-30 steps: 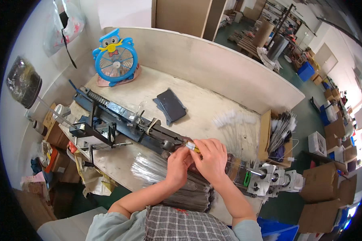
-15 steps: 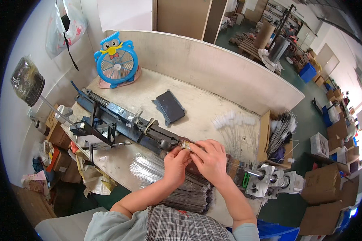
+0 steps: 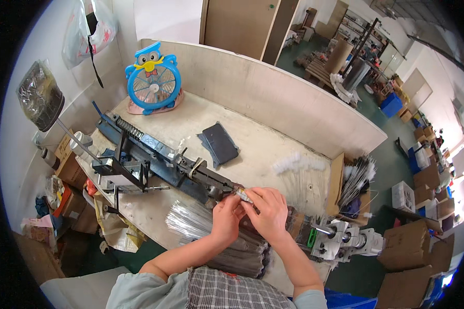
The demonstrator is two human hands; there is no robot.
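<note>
Two hands meet near the front edge of the workbench (image 3: 273, 149), at the right end of a long dark machine rail (image 3: 165, 162). The left hand (image 3: 226, 219) and the right hand (image 3: 269, 212) are pressed close together, fingertips touching, and between them they pinch a small metallic piece (image 3: 244, 195) with a pale yellowish tip. The piece sits just above both hands' fingertips, directly at the rail's right end; whether it touches the rail cannot be told. Its long axis appears to run along the rail's line, from upper left to lower right. Both hands are equally near; the right hand covers more of it.

Under the wrists lies a bundle of thin shiny rods in clear wrap (image 3: 191, 221), with a darker stack beside it toward the person. To the right, past the right hand, a grey metal fixture (image 3: 340, 239) overhangs the front right corner. The rail carries a coil spring (image 3: 129, 129) at its far left end and a black bracket (image 3: 126, 172) at mid-length.

Further back, a dark flat pouch (image 3: 220, 144) lies mid-surface, white-tipped rods (image 3: 299, 164) lie near the right edge, and a blue owl-shaped fan (image 3: 153, 80) stands at the rear left corner. Nothing stands between the hands and the rail end.
</note>
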